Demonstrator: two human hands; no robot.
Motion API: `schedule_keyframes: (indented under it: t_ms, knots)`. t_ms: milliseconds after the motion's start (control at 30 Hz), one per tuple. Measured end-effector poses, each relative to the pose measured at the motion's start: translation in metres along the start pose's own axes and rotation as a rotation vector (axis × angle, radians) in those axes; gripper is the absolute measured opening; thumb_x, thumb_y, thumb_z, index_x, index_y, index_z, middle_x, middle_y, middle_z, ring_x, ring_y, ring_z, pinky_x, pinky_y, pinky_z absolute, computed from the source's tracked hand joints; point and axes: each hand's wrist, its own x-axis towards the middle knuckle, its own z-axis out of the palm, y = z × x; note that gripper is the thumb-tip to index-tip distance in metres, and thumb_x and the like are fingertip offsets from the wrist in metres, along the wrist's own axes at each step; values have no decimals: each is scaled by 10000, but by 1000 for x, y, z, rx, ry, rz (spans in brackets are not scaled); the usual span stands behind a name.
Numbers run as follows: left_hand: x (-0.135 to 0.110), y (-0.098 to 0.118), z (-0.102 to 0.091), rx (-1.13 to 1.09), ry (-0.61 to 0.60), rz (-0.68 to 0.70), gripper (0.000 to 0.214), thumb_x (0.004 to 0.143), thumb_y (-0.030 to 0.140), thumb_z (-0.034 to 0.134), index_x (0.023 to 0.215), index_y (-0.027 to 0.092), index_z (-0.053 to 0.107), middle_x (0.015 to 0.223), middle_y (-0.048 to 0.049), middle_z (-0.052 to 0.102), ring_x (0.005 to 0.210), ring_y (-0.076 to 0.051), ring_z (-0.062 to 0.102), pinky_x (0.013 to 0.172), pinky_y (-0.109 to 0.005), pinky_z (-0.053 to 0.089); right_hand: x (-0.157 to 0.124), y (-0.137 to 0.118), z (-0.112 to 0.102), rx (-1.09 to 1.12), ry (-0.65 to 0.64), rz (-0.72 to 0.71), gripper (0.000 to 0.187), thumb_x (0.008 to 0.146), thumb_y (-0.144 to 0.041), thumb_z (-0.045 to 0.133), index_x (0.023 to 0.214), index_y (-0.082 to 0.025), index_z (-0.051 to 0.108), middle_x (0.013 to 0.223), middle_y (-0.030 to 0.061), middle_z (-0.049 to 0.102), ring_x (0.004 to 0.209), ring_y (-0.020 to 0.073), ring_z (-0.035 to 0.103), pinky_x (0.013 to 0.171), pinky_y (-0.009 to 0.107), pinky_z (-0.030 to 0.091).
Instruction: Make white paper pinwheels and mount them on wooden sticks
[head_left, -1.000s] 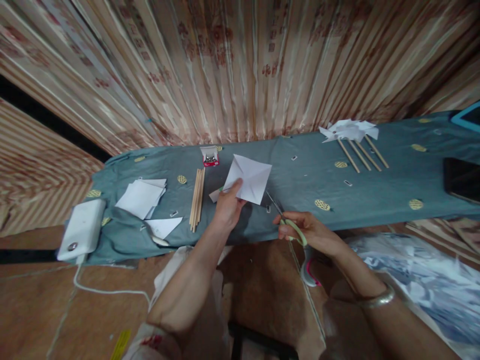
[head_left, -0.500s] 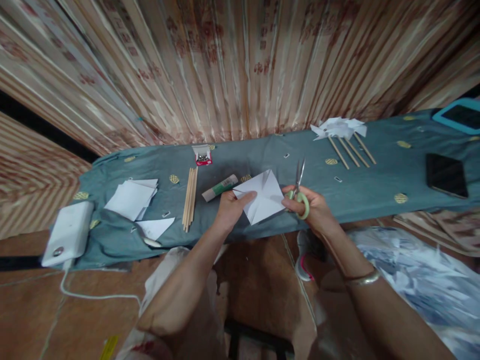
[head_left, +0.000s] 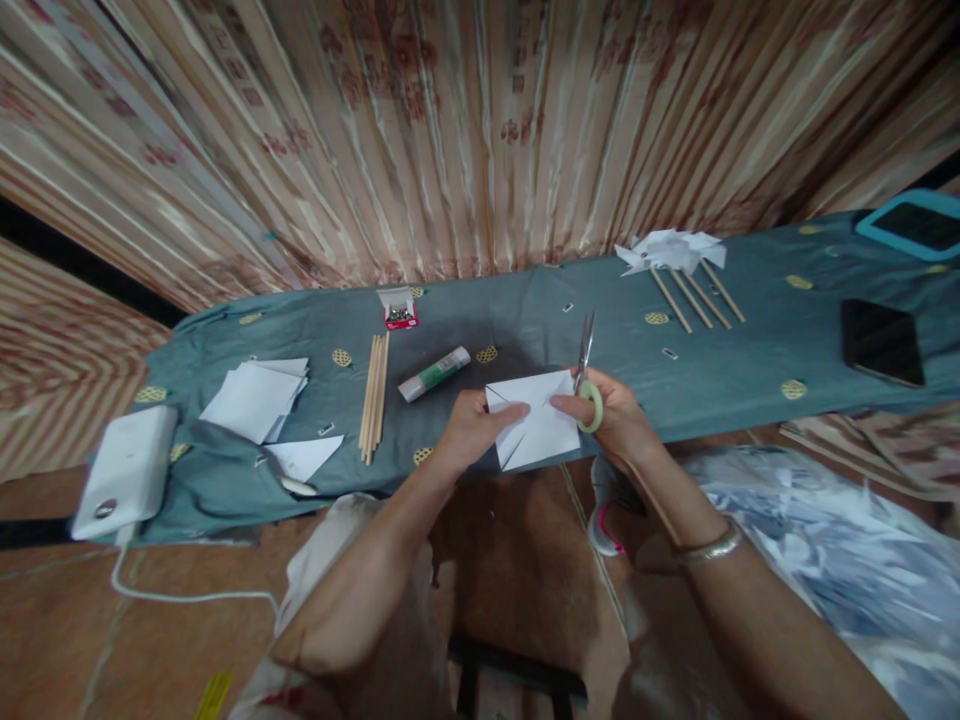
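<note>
A white square of paper (head_left: 534, 432), with slits running in from its corners, is held between both hands over the table's front edge. My left hand (head_left: 474, 428) pinches its left side, thumb on top. My right hand (head_left: 616, 412) grips the right side with the thumb on the paper and also keeps hold of scissors (head_left: 590, 405) with pale green handles. Their metal blades point away from me and look nearly closed. Behind the paper, to the left, lies a glue stick (head_left: 435, 374) with a green label.
On the cloth-covered table (head_left: 517, 310) are wooden sticks (head_left: 373, 400), a red box of pins (head_left: 399, 312), stacked paper squares (head_left: 259, 398), paper pinwheels (head_left: 671, 252), a phone (head_left: 883, 342) and a white power bank (head_left: 127, 470). A plastic bag of paper scraps (head_left: 810, 550) stands at right.
The paper has turned so its edges sit squarer to me. My right hand has shifted left, its thumb now lying on the paper, and the scissors came along. The view has shifted slightly.
</note>
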Motion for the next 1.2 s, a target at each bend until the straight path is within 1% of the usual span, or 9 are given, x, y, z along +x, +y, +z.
schedule_keyframes:
  t_ms: [167, 267, 367, 500, 667, 800, 933, 1067, 1200]
  knots:
    - [-4, 1, 7, -297, -114, -63, 445, 605, 495, 791, 834, 117, 746, 834, -93, 735, 805, -216, 658, 754, -314, 499, 6, -1, 1, 166, 130, -76, 387, 459, -265, 875, 764, -206, 644, 684, -42, 685, 584, 123, 604, 590, 250, 497]
    - [-10, -1, 15, -305, -152, -46, 478, 589, 472, 810, 924, 141, 727, 928, -87, 731, 911, -236, 651, 812, -326, 486, 12, -1, 4, 260, 241, -131, 346, 465, -246, 860, 713, -206, 621, 685, -44, 693, 609, 137, 629, 627, 269, 513]
    - [-13, -10, 25, -233, -99, -13, 450, 558, 406, 843, 908, 151, 725, 927, -72, 733, 889, -214, 650, 825, -319, 482, 16, 2, 8, 292, 265, -148, 325, 474, -228, 855, 688, -206, 612, 660, -56, 681, 607, 134, 630, 634, 269, 512]
    - [-10, -20, 34, -228, 74, 3, 382, 603, 416, 818, 843, 136, 717, 864, -76, 728, 813, -204, 649, 765, -324, 509, 17, 5, 16, 326, 228, -128, 325, 474, -226, 856, 691, -205, 615, 673, -57, 683, 610, 127, 620, 629, 264, 505]
    - [-2, -12, 28, -310, 193, 7, 402, 627, 413, 804, 887, 133, 678, 828, -58, 700, 714, -164, 622, 599, -262, 506, 13, 7, 19, 237, 192, -82, 358, 505, -318, 857, 762, -200, 638, 657, -45, 662, 566, 110, 570, 560, 239, 454]
    - [4, 1, 15, -351, 251, 41, 379, 637, 377, 796, 892, 140, 646, 814, -39, 680, 668, -134, 600, 564, -230, 477, 2, 8, 13, 16, 77, -66, 370, 646, -500, 767, 804, -189, 644, 651, -20, 650, 557, 95, 536, 526, 220, 397]
    - [10, 10, 2, -380, 308, 98, 341, 650, 356, 774, 879, 156, 620, 803, -22, 665, 665, -127, 596, 559, -219, 467, -15, 8, 9, -236, -162, -11, 531, 673, -640, 680, 918, -171, 646, 761, 50, 696, 648, 145, 576, 583, 266, 423]
    - [14, 14, -6, -375, 337, 126, 353, 640, 364, 773, 867, 145, 615, 786, -33, 660, 639, -124, 590, 543, -210, 467, -27, 9, 9, -380, -376, 24, 527, 667, -637, 690, 913, -175, 627, 778, 36, 663, 658, 145, 540, 586, 274, 404]
    - [14, 13, -6, -345, 338, 126, 348, 627, 376, 778, 837, 145, 625, 763, -33, 659, 623, -131, 594, 543, -227, 477, -29, 13, 9, -434, -486, 81, 479, 730, -614, 655, 892, -167, 602, 716, -3, 590, 600, 106, 462, 540, 246, 338]
